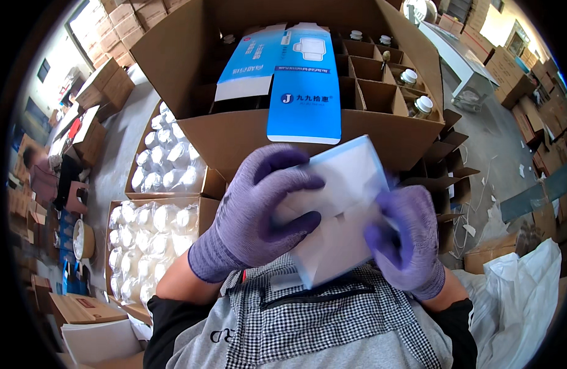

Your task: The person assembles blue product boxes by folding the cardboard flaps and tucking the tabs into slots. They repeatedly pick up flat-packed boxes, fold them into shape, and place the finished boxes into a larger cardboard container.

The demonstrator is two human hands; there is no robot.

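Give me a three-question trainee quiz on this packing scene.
1. True or false: both hands hold the white carton blank.
2. What sits in the divided cells of the big brown box? A) jars with white lids B) shoes
3. On which side of the person lie the boxes of wrapped white items?

Key: 1 true: left hand and right hand both grip it. 2 A: jars. 3 left.
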